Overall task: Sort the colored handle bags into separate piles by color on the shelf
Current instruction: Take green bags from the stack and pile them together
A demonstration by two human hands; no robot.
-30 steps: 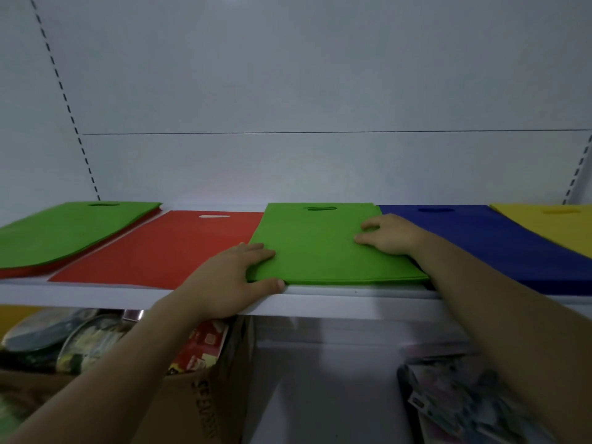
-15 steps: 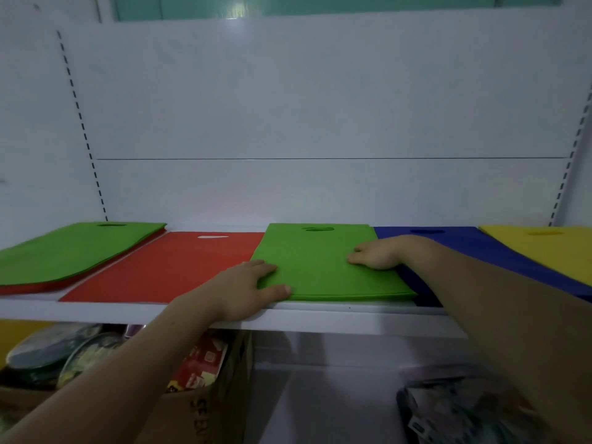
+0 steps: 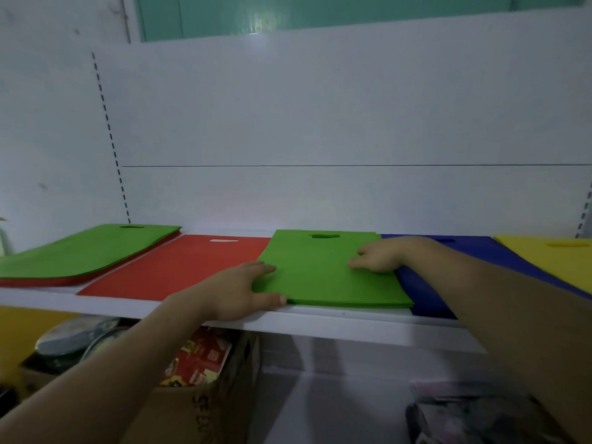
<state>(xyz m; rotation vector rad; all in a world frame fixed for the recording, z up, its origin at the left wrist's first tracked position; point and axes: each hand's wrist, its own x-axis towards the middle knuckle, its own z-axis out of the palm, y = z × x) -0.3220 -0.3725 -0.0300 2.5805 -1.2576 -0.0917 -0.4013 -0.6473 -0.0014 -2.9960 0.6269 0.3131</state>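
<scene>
A green bag pile [image 3: 320, 274] lies in the middle of the white shelf [image 3: 352, 325]. My left hand [image 3: 243, 290] grips its front left corner, fingers along the left edge and thumb at the front edge. My right hand [image 3: 378, 256] sits with curled fingers on the pile's right edge. A red bag [image 3: 179, 267] lies flat to the left. Further left is a mixed stack [image 3: 86, 251], green on top with red beneath. Blue bags [image 3: 426, 293] and yellow bags [image 3: 551, 254] lie to the right; my right forearm crosses the blue ones.
Below the shelf stands a cardboard box [image 3: 205, 405] holding red packets, with round dishes [image 3: 70, 338] to its left. Dark packaged goods [image 3: 474, 421] lie at the bottom right. A white back panel rises behind the shelf.
My view has tilted upward, so the shelf sits lower in frame. My right hand's fingers have curled on the green pile's right edge. The left hand keeps its hold on the corner.
</scene>
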